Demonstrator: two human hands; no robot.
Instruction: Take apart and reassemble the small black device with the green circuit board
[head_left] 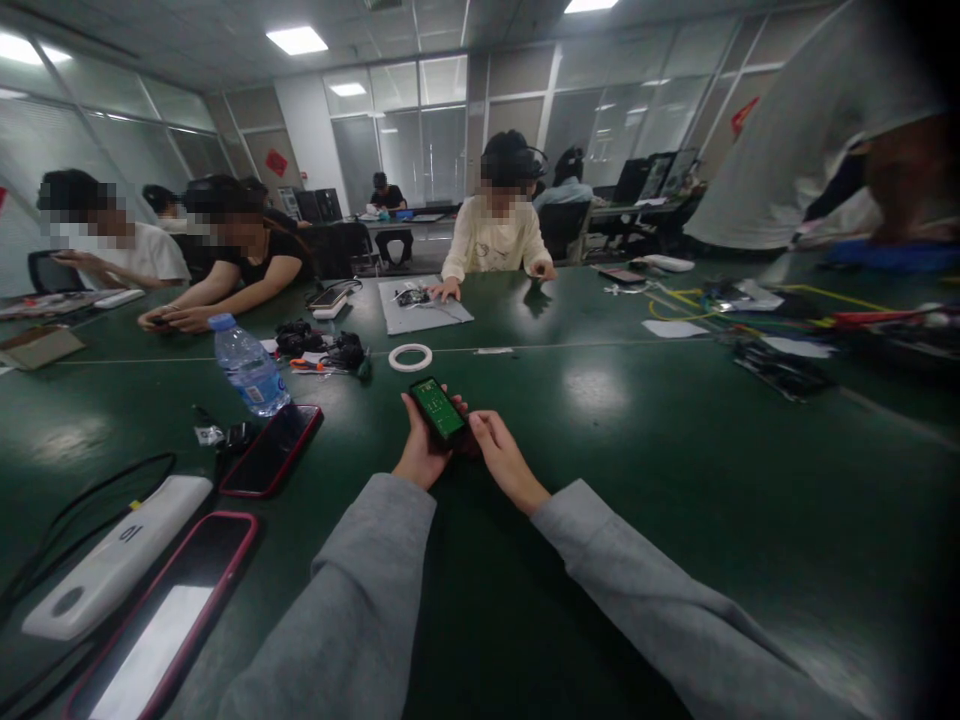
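Observation:
A dark smartphone (439,408) with a lit green screen showing small pale marks is tilted up over the table, near the middle of the head view. My left hand (421,450) is closed around it, thumb along the left edge and fingertips showing past the right edge. At the phone's lower right edge, my right hand (499,448) has its fingers curled and pressed together, seemingly gripping that edge. The phone partly hides those fingertips. Just beyond the phone lies a white ring (410,348), like a roll of tape.
Left of my arms lie a red-edged phone (271,452), a larger pink-edged phone (169,610), a white device (120,560) and cables. A water bottle (251,370) stands behind them. Opposite sits a person (495,230) beside a grey board (427,318). Wires (780,320) clutter the right.

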